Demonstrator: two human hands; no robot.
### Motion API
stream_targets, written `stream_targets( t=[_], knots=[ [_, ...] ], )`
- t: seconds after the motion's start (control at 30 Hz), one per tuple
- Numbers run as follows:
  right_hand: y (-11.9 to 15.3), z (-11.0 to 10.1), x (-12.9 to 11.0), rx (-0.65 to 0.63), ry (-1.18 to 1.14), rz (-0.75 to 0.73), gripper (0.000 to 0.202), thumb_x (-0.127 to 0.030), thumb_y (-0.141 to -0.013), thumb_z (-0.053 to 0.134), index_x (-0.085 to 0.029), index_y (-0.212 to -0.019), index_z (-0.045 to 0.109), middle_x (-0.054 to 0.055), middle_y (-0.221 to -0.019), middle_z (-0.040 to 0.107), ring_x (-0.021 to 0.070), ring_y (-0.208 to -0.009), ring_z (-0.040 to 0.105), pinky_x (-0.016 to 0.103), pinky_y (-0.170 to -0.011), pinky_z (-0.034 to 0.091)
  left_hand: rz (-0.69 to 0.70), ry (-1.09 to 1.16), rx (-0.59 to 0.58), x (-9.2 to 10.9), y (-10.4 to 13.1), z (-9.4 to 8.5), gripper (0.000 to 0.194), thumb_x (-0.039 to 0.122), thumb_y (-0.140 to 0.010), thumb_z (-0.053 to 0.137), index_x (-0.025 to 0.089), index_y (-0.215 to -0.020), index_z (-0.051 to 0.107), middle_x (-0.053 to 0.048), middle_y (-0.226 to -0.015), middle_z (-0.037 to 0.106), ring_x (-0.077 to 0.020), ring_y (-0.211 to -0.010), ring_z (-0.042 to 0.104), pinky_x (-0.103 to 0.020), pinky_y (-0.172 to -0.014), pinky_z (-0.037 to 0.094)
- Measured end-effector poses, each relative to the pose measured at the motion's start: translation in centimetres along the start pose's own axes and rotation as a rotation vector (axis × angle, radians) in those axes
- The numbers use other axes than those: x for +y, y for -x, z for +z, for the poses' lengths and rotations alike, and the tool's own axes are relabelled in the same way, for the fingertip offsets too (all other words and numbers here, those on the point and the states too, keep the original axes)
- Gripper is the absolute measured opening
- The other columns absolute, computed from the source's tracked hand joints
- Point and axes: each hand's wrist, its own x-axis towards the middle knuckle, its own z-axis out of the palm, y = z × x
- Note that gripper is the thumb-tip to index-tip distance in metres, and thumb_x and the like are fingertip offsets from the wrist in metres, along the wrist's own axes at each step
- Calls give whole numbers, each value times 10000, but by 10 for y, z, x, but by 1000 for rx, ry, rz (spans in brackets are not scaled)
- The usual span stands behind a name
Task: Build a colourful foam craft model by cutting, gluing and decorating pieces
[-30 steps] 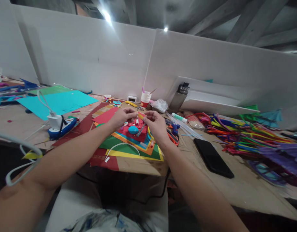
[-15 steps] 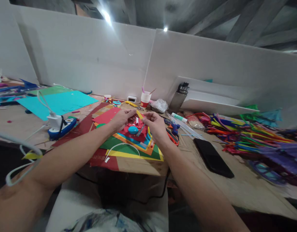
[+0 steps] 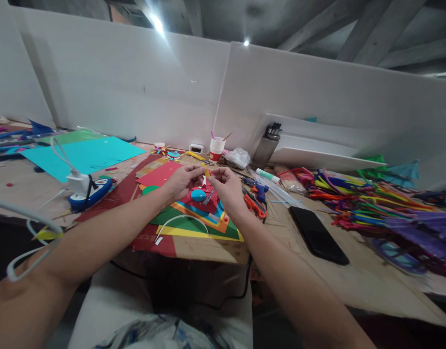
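Above the paper-strewn wooden table, the left hand and right hand pinched a small yellow paper strip, which looked liable to tear or slip if tugged apart.

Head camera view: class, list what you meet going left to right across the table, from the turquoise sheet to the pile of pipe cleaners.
Turquoise sheet → white charger → left hand → right hand → orange scissors → black phone → pipe cleaners.

No text or label is legible anywhere.
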Motion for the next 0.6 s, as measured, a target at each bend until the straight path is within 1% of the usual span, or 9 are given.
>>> stream_targets(
  t=[0.1, 0.2, 0.27, 0.33, 0.37, 0.4, 0.47, 0.53, 0.6],
  knots=[
    [-1, -1, -2, -40, 40, -11, 254, -299, -708, 672, -185, -920, 591, -6, -780, 641, 132, -715, 608, 265, -687, 486, -28, -28, 12, 8, 4, 5, 188, 230, -757, 769, 104, -719, 634, 31, -489, 543, -35, -406, 463, -127, -384, 321],
    [-9, -15, -6, -77, 151, -18, 285, -382, -761, 637, -185, -960, 588, -4, -740, 640, 147, -686, 599, 268, -639, 474, -35, -83, 13, 18, 6, 5, 153, 192, -869, 645, 82, -763, 655, 38, -447, 521, -11, -316, 361, -127, -320, 230],
    [-15, -32, -10, -43, 343, -84, 269, -414, -818, 576, -181, -949, 605, 28, -801, 670, 162, -734, 614, 283, -672, 480, -42, -126, 51, 20, 4, 3, 150, 149, -898, 595, 70, -785, 656, 14, -504, 587, -8, -327, 409, -114, -337, 291],
    [-21, -50, -13, 5, 690, -136, 239, -379, -864, 525, -178, -938, 631, 64, -873, 698, 191, -812, 636, 313, -744, 478, -70, -175, 100, 19, 1, -2, 143, 106, -895, 583, 74, -765, 633, -31, -607, 668, -33, -413, 548, -110, -408, 408],
    [-22, -57, -15, -2, 879, -113, 241, -368, -874, 517, -175, -943, 642, 85, -897, 708, 217, -849, 645, 334, -767, 474, -97, -197, 112, 18, -1, -4, 145, 90, -894, 578, 80, -755, 616, -54, -656, 695, -60, -485, 621, -121, -464, 468],
    [-23, -62, -15, -52, 1046, -53, 249, -355, -879, 514, -164, -963, 650, 114, -937, 715, 246, -890, 654, 352, -785, 473, -118, -209, 118, 16, -2, -6, 148, 78, -898, 567, 86, -754, 601, -71, -691, 712, -87, -559, 674, -137, -521, 513],
    [-22, -66, -15, -228, 1295, 96, 284, -346, -873, 534, -135, -1016, 658, 175, -1036, 712, 305, -972, 659, 377, -808, 474, -154, -229, 128, 12, -4, -8, 150, 69, -907, 548, 94, -762, 577, -98, -714, 726, -127, -640, 718, -177, -594, 560],
    [-19, -62, -13, -411, 1419, 212, 322, -328, -860, 556, -103, -1069, 653, 220, -1117, 692, 342, -1029, 653, 386, -824, 481, -164, -246, 135, 10, -4, -9, 142, 73, -909, 551, 96, -769, 567, -114, -716, 731, -142, -648, 726, -201, -622, 575],
    [-16, -57, -9, -499, 1458, 253, 344, -293, -859, 553, -85, -1120, 638, 236, -1153, 679, 352, -1061, 649, 388, -843, 485, -167, -256, 134, 10, -5, -9, 129, 86, -899, 578, 94, -771, 571, -118, -719, 733, -139, -635, 722, -210, -637, 580]
  ],
)
